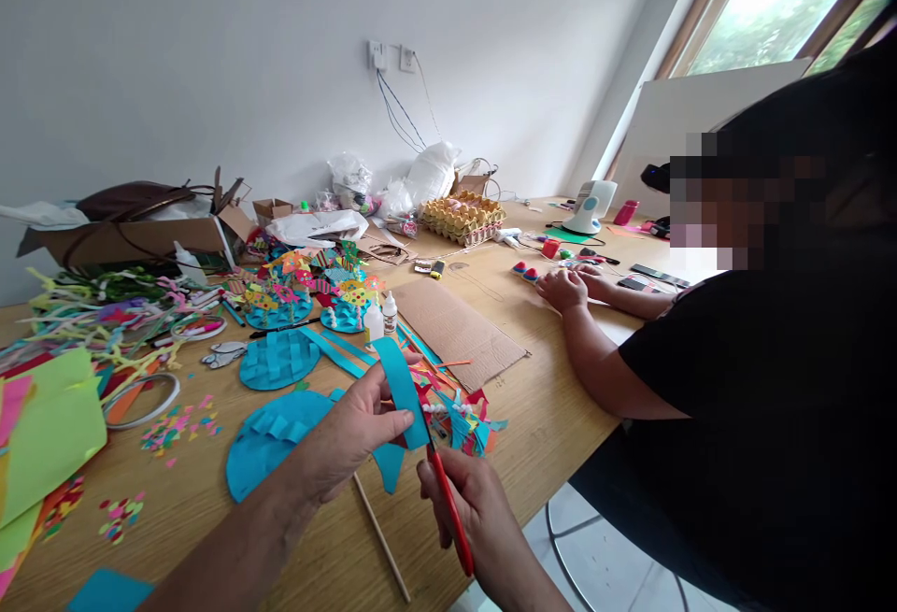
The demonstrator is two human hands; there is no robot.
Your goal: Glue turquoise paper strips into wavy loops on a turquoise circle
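Pinched between the thumb and fingers of my left hand (368, 416) is a blue paper strip (401, 388), raised above the table. My right hand (476, 505) grips red-handled scissors (452, 514), whose blades point up along the strip's right edge. I cannot tell whether the blades are cutting into it. Below my left hand lies a large blue paper disc (256, 462) with folded strips on it. A smaller blue disc with woven strips (278, 360) sits behind. Under the scissors is a pile of colourful paper scraps (469, 420). A thin wooden stick (380, 537) lies nearby.
A cardboard sheet (455, 332) lies beyond my hands, near two small glue bottles (382, 318). Colourful paper fish (301, 280) stand on blue bases. Egg trays (462, 218) are at the back. On the right sits another person (763, 388), hands on the table. Coloured paper (56, 444) covers the left.
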